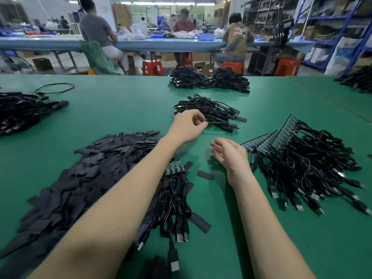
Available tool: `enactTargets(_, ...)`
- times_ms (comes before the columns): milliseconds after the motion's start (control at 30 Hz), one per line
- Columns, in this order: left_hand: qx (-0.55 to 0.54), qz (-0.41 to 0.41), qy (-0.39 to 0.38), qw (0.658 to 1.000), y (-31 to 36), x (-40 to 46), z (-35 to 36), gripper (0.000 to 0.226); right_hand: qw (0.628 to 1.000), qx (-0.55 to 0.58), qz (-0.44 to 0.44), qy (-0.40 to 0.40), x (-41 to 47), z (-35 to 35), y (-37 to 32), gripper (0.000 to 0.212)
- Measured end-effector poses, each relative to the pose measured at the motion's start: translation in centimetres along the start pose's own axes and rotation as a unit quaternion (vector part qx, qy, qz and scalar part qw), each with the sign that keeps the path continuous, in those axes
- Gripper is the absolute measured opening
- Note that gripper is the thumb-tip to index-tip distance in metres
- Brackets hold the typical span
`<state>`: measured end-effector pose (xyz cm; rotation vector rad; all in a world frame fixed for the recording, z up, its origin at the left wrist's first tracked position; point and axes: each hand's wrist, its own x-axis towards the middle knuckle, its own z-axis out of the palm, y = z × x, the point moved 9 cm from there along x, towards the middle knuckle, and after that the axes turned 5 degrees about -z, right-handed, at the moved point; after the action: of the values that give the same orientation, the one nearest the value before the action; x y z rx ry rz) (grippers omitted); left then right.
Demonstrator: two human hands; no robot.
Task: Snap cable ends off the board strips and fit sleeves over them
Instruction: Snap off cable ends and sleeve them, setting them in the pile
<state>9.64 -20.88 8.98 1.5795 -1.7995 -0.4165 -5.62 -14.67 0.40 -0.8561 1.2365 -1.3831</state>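
On green table (pixel 124 109), hands among cables
Left hand (pixel 188 125) pinches a cable (pixel 218 123) at the sleeved pile (pixel 211 111); right hand (pixel 229 153) hangs relaxed, empty, beside board strips (pixel 267 137)

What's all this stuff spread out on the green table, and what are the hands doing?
Sleeves pile: one heap, black, near left.
Loose sleeve: one, black, between the forearms.
Sleeved cables: one pile, black, centre.
Board strips with cables: one bundle, green boards, black cables, right.
Short strip with cables: one, under the left forearm.
Other cable piles: several, black, far and left edges.
Table: green.
Left hand: pinches a cable at the centre pile.
Right hand: open, holds nothing.
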Motion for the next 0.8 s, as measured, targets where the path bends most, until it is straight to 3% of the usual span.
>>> enactTargets(133, -0.087, -0.027, 0.021, 0.996, -1.0, -5.6, -2.7, 0.004, 0.967, -0.228, -0.104, -0.041, -1.1, 1.7, -1.3, 0.009)
enactTargets(267, -0.142, -0.054, 0.044, 0.988, -2.5, -8.6, -4.4, 0.007, 0.881, -0.418, -0.165, -0.149, -3.0, 5.0, -1.3, 0.009)
enactTargets(333, -0.151, -0.057, 0.043, 0.986, -3.0, -9.2, -4.7, 0.006, 0.845, -0.472, -0.17, -0.185, -3.4, 6.0, -1.0, 0.018)
enactTargets(433, -0.154, -0.057, 0.045, 0.985, -3.6, -9.6, -5.1, 0.006, 0.821, -0.508, -0.166, -0.203, -3.9, 6.7, -1.0, 0.024)
enactTargets(567, -0.176, -0.062, 0.045, 0.981, -4.1, -9.9, -5.3, 0.007, 0.812, -0.522, -0.171, -0.196, -3.9, 7.1, -0.9, 0.028)
enactTargets(667, -0.182, -0.062, 0.042, 0.98, -4.0, -9.9, -5.1, 0.006, 0.814, -0.521, -0.181, -0.183, -4.2, 7.4, -0.9, 0.018)
enactTargets(800, -0.167, -0.068, 0.038, 0.983, -4.3, -10.0, -4.9, 0.005, 0.876, -0.42, -0.178, -0.156, -4.1, 6.6, -1.9, 0.015)
